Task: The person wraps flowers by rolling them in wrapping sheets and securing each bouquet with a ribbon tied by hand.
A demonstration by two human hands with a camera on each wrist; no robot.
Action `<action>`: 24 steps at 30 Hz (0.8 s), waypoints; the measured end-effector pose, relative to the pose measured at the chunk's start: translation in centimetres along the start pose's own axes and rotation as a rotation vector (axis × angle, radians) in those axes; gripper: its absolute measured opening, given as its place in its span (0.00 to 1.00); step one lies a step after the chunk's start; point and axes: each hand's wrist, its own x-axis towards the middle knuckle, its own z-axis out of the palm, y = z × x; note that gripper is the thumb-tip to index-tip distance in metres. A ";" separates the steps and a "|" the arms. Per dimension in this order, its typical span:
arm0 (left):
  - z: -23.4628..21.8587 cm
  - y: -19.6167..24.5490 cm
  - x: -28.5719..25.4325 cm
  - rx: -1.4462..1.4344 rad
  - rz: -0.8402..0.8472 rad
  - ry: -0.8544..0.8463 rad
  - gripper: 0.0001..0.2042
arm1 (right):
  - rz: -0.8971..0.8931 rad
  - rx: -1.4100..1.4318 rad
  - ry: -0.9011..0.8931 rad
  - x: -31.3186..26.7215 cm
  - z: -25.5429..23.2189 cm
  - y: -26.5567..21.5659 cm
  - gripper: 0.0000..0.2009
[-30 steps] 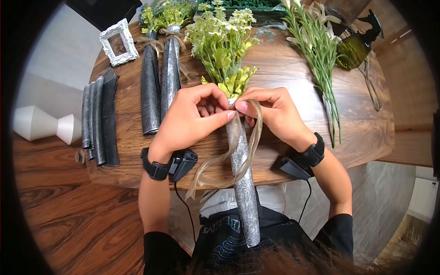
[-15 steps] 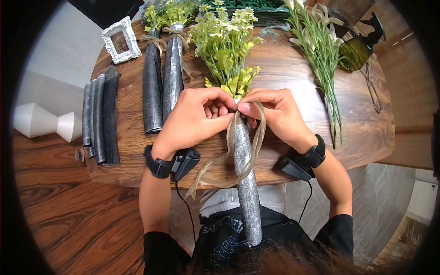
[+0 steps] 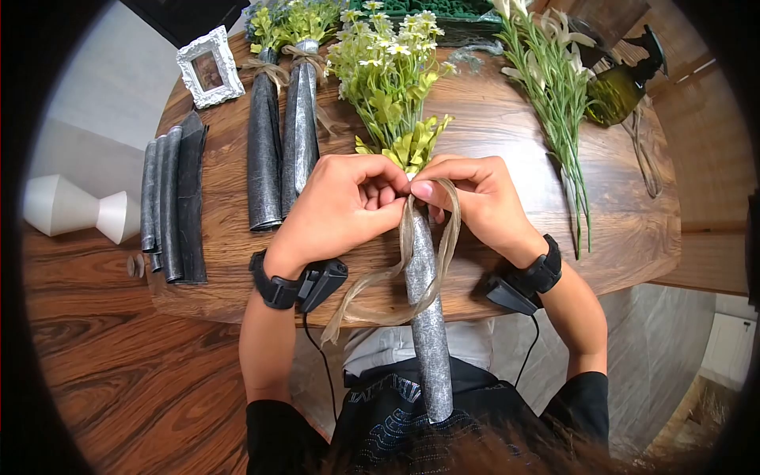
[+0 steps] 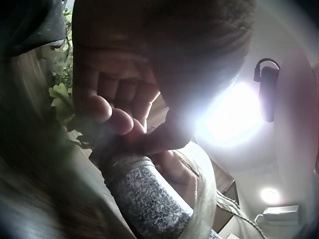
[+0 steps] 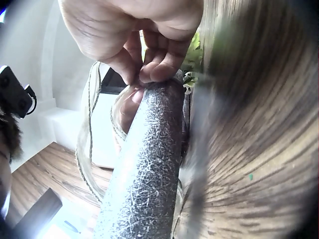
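A bouquet of white daisies (image 3: 384, 87) with yellow-green leaves is rolled in silver-grey wrapping paper (image 3: 431, 348), its lower end reaching toward the person's lap. Just under the leaves, the left hand (image 3: 340, 198) pinches a sheer beige ribbon (image 3: 453, 229) between thumb and forefinger. Opposite it, the right hand (image 3: 479, 194) also pinches the ribbon, the fingertips of both hands meeting at the neck of the wrap. A ribbon loop and loose tails hang over the paper. In the right wrist view the right hand (image 5: 144, 45) is right at the top of the roll.
Two wrapped bouquets (image 3: 299, 127) tied with ribbon lie to the left, beside a white picture frame (image 3: 210, 69) and rolled dark paper sheets (image 3: 170, 206). At right are white lilies (image 3: 546, 95) and a green spray bottle (image 3: 621, 87). A green tray (image 3: 427, 8) stands at the back.
The bouquet and both hands have shifted slightly right in the head view. The left thumb has drawn in closer to the right fingertips at the ribbon, and both keep their pinch.
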 end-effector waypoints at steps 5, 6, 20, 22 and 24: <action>0.1 -0.2 0.0 -0.013 -0.015 -0.007 0.06 | 0.028 0.022 -0.011 0.0 0.0 0.1 0.09; 0.0 -0.3 0.1 -0.023 -0.023 -0.016 0.05 | 0.025 0.020 -0.013 0.0 0.0 0.1 0.09; 0.1 -0.6 0.0 -0.039 0.003 -0.033 0.03 | 0.003 0.049 -0.017 -0.1 -0.1 0.2 0.08; 0.1 -0.6 0.0 -0.041 -0.004 -0.032 0.04 | 0.000 0.051 -0.023 0.0 -0.1 0.2 0.08; 0.0 -0.6 0.0 -0.026 -0.002 -0.044 0.04 | -0.005 0.053 -0.031 -0.1 -0.1 0.4 0.08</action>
